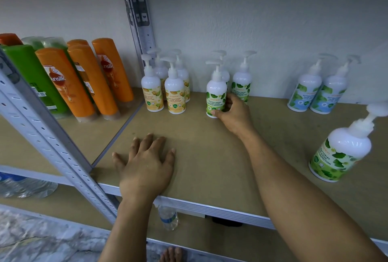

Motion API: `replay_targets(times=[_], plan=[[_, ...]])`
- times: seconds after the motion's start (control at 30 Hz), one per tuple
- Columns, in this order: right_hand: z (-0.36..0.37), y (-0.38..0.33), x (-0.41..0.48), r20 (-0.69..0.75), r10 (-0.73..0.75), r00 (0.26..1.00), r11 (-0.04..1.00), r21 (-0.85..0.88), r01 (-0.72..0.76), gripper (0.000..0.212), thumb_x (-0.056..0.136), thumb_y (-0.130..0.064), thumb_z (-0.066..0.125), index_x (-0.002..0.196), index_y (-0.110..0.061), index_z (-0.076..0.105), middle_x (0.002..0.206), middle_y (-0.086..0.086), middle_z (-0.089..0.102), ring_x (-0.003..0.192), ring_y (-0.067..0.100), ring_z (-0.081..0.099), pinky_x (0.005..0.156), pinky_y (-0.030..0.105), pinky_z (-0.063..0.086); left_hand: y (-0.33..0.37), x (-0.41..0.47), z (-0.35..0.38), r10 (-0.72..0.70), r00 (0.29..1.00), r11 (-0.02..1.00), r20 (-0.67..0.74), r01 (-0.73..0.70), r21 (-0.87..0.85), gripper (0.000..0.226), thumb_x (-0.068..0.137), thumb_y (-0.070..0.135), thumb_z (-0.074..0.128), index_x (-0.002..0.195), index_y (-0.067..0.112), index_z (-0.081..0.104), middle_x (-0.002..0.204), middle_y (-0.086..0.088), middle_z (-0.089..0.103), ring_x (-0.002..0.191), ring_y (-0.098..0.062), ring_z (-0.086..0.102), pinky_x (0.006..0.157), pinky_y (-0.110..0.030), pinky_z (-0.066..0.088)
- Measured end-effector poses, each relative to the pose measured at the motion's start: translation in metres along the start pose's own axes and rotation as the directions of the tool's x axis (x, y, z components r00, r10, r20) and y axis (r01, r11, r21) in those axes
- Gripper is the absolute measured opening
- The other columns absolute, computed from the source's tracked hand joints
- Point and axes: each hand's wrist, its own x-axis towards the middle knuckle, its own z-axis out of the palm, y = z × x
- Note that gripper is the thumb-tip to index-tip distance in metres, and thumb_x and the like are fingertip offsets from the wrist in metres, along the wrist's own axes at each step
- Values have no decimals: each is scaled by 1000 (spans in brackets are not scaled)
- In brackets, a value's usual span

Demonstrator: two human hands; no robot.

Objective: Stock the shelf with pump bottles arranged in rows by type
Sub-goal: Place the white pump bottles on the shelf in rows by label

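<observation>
Now, right hand (233, 114) gripping green bottle (215, 93), left hand (145, 166) flat on shelf (210, 152)

one wide-angle camera, worn on the head, looked forward and down onto the shelf (199, 157) from close above its front edge. it faced the back wall (273, 20), tilted enough to catch the floor (42, 240) below the lower shelves.
</observation>
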Motion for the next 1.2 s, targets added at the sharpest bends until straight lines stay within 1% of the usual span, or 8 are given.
replay_targets(times=[0.13,0.23,0.43,0.63,0.77,0.87,1.03,1.2], plan=[[-6,-4,-17,-63,-39,997,999,-15,38,63,68,-18,90,122,-23,58,105,-16,62,97,0,61,88,19,51,4,2,-1,4,1000,999,21,-4,-37,57,99,63,29,151,41,32,166,13,18,155,-22,3,117,-67,-5],[-22,-1,-45,-32,-74,997,984,-167,67,74,72,-26,87,136,-17,52,130,0,56,118,12,54,102,30,45,17,3,1,48,997,995,53,-43,-94,55,99,61,34,151,41,33,167,10,14,155,-22,3,117,-68,-6],[-115,-11,-115,215,-143,966,891,-397,220,47,81,-29,81,124,-22,65,118,-4,60,107,8,59,95,19,42,60,-3,9,164,982,976,92,-149,-157,60,97,65,37,152,41,34,168,11,12,155,-20,4,115,-70,-3],[-180,-24,-178,77,-8,997,992,-125,17,26,81,-9,80,101,-24,72,87,-11,73,78,4,67,73,16,50,92,-17,18,255,957,967,140,-249,-60,64,95,72,27,152,42,31,166,13,16,155,-24,7,115,-72,0],[-215,-6,-194,-143,59,988,987,-138,-79,17,79,-12,81,79,-26,71,67,-9,67,62,9,62,65,24,51,94,-18,20,243,959,970,145,-240,-33,66,94,74,24,152,44,30,165,15,18,155,-24,8,116,-71,4],[-231,9,-192,-286,96,953,973,-177,-151,27,73,-17,86,87,-23,63,72,-5,64,64,8,59,63,20,48,92,-16,20,240,959,971,150,-239,-22,67,93,76,23,152,45,30,165,17,18,155,-23,9,116,-70,5],[-240,28,-180,-120,163,979,980,-93,-175,66,70,-13,89,124,-26,53,105,-14,65,95,-2,63,77,9,45,90,-14,20,241,961,970,139,-243,2,67,92,77,24,151,47,31,164,18,22,153,-21,15,116,-68,12],[-243,39,-167,60,165,985,985,41,-167,65,75,-3,84,128,-26,55,115,-9,71,101,0,68,88,19,52,84,-8,18,269,959,963,88,-269,-5,56,95,70,31,146,48,40,159,20,32,148,-19,25,113,-58,23]])
